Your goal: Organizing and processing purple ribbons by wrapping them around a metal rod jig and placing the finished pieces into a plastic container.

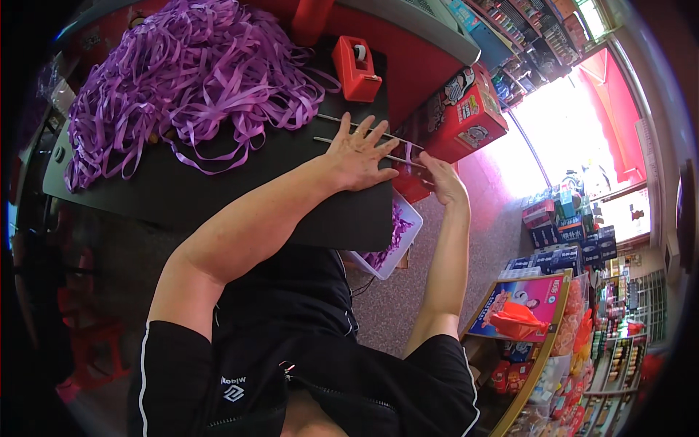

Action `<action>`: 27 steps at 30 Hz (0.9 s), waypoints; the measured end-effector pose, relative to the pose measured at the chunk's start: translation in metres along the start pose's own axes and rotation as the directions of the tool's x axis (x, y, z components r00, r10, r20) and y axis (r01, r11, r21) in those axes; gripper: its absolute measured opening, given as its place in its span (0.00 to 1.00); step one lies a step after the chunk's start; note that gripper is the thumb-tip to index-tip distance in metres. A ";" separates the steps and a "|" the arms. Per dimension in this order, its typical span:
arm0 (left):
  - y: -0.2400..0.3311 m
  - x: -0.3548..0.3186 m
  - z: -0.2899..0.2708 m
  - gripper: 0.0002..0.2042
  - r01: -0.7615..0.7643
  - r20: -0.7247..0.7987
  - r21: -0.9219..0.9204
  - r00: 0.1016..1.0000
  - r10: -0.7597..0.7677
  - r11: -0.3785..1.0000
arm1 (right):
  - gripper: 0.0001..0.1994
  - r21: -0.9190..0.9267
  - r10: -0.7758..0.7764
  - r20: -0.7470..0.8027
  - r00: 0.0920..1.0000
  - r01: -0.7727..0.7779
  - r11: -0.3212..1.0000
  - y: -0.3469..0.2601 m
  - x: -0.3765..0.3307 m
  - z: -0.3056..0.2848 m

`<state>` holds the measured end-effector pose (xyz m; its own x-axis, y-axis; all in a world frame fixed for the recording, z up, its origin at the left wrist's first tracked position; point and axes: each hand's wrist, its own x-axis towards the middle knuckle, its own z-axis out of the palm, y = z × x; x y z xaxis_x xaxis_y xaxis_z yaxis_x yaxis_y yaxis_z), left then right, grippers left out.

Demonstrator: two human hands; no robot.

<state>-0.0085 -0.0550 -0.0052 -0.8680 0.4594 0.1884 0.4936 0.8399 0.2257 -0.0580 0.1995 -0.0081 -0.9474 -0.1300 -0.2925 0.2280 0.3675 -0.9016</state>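
Right now the left hand (358, 154) lies flat, fingers spread, palm down on two thin metal rods (342, 121) at the black board (218, 189)'s far-right corner. Rods' long axis runs left-right, past the board edge twd the right hand (442, 178), which pinches purple ribbon (410, 151) wrapped on their overhanging ends. Big ribbon heap (182, 73) sits at board's far-left; red tape dispenser (356, 67) just beyond the rods.

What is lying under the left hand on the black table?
Under the left hand, pressed flat on the black table, two thin metal rods run across. Their ends stick out on both sides; the middle parts are covered by the palm.
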 end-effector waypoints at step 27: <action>0.002 0.001 0.002 0.33 -0.020 -0.052 0.055 0.998 0.023 0.998 | 0.14 -0.014 -0.400 0.052 0.915 0.401 0.916 -0.022 0.029 0.016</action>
<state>-0.0089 -0.0522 -0.0063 -0.8523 0.4632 0.2429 0.5074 0.8450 0.1689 -0.0872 0.1722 -0.0017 -0.9465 -0.3137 0.0764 -0.1742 0.2970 -0.9388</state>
